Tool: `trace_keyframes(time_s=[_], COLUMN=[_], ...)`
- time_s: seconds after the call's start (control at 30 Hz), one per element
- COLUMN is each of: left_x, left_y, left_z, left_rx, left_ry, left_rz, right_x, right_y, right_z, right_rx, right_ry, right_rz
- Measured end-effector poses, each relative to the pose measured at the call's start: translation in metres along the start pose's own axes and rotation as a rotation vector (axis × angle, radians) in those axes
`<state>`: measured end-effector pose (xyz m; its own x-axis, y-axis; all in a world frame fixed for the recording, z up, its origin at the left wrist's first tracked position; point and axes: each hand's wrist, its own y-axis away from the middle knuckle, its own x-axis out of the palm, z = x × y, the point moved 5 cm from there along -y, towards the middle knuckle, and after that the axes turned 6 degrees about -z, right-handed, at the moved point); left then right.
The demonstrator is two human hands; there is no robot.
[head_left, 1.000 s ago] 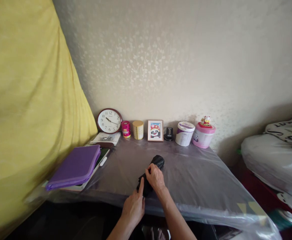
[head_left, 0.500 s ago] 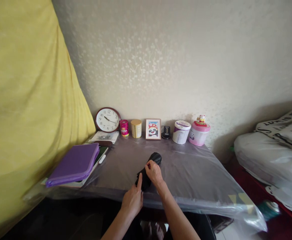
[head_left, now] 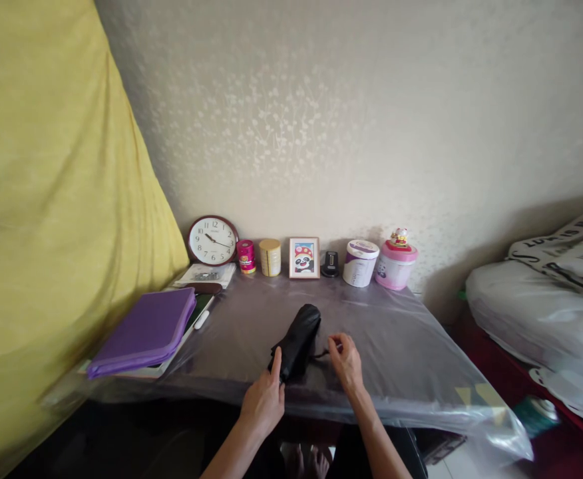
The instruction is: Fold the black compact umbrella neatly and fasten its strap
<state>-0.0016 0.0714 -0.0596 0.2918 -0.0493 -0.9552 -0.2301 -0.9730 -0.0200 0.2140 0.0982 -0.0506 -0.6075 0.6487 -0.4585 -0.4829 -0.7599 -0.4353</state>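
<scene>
A folded black umbrella (head_left: 299, 338) lies slantwise on the plastic-covered table, its far end pointing up and to the right. My left hand (head_left: 265, 398) grips its near end, the index finger stretched along the side; the palm side is hidden. To the right, my right hand (head_left: 345, 362) is closed in a pinch on the umbrella's thin dark strap (head_left: 320, 355), which is drawn out sideways from the umbrella.
Along the wall stand a clock (head_left: 213, 241), a pink can (head_left: 246, 257), a yellow canister (head_left: 270, 258), a framed panda picture (head_left: 304, 258), a small black device (head_left: 330, 264) and two tubs (head_left: 361, 265). A purple folder (head_left: 144, 331) lies left; plastic-wrapped bedding (head_left: 531, 313) is at right.
My right hand has moved off the umbrella's body to the right, pulling the strap out with it. My left hand stays at the near end.
</scene>
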Motion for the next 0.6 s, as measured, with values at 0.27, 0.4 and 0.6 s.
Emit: trace_keyframes(time_s=[0.27,0.4,0.6], left_x=[-0.011,-0.007,-0.008], left_y=[-0.006,-0.009,-0.01], left_z=[0.016,0.033,0.063], left_rx=[-0.181,-0.298,-0.396], left_ry=[0.586,0.979,0.88], left_rz=[0.222,0.321,0.147], right_x=[-0.008,-0.008,-0.01], right_y=[-0.002,0.002,0.002], right_z=[-0.026,-0.027,-0.026], right_rx=[0.006,0.012,0.019], right_ry=[0.099,0.096,0.139], right_rz=[0.023,0.042,0.062])
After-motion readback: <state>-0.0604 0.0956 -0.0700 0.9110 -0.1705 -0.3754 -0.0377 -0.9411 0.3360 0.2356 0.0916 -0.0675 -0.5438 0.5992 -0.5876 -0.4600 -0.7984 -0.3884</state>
